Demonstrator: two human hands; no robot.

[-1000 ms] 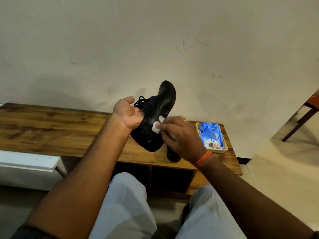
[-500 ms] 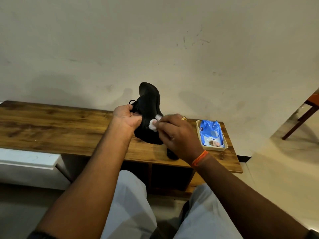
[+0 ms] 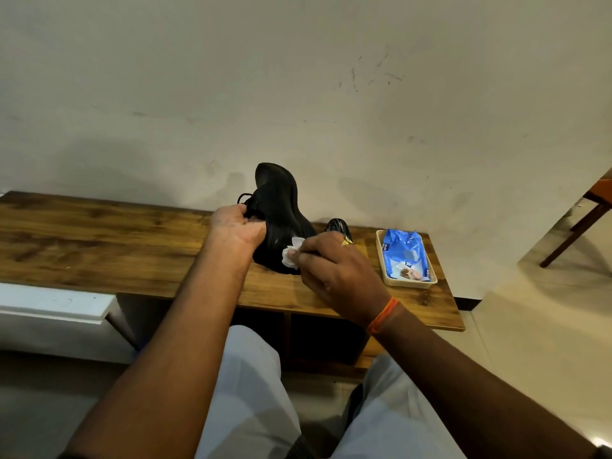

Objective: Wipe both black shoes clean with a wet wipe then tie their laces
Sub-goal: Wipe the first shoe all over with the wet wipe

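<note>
My left hand (image 3: pixel 236 228) grips a black shoe (image 3: pixel 281 210) by its laced opening, holding it toe-up above the wooden bench (image 3: pixel 99 246). Its loose black laces (image 3: pixel 246 200) poke out above my fingers. My right hand (image 3: pixel 337 273) pinches a crumpled white wet wipe (image 3: pixel 291 255) and presses it against the shoe's lower side near the heel. A second black shoe (image 3: pixel 337 226) stands on the bench behind my right hand, mostly hidden, with only its tip showing.
A blue wet-wipe pack (image 3: pixel 405 255) lies in a small cream tray (image 3: pixel 409 282) at the bench's right end. The wall runs close behind the bench. A white ledge (image 3: pixel 53 304) sits lower left, and a wooden chair leg (image 3: pixel 576 236) stands at far right.
The shoe has turned from leaning right to more upright, toe up, and come lower toward the bench. My right hand with the wipe slid to the heel side, uncovering the second shoe's tip.
</note>
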